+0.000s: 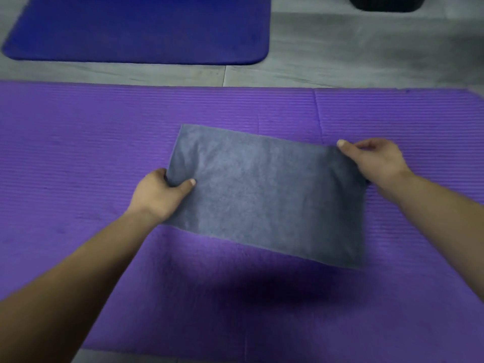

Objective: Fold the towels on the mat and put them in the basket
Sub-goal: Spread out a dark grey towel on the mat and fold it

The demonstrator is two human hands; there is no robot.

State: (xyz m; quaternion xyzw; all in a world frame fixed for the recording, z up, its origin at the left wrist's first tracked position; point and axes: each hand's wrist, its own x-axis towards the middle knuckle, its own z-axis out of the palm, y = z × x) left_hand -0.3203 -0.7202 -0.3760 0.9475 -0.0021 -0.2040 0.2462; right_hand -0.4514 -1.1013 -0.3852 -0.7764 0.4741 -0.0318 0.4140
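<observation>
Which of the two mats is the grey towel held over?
The purple ribbed mat, nearest the person: the left hand and right hand grip the grey towel above it. The dark blue mat lies farther off, beyond a strip of floor.

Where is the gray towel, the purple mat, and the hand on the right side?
gray towel point(264, 195): head view, middle of the cloth.
purple mat point(78, 158): head view, bare ribbed part left of the towel.
right hand point(377, 161): head view, back of the hand.

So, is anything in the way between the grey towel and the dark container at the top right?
Nothing visible: left hand and right hand grip the grey towel; only purple mat and floor lie toward the dark container.
</observation>
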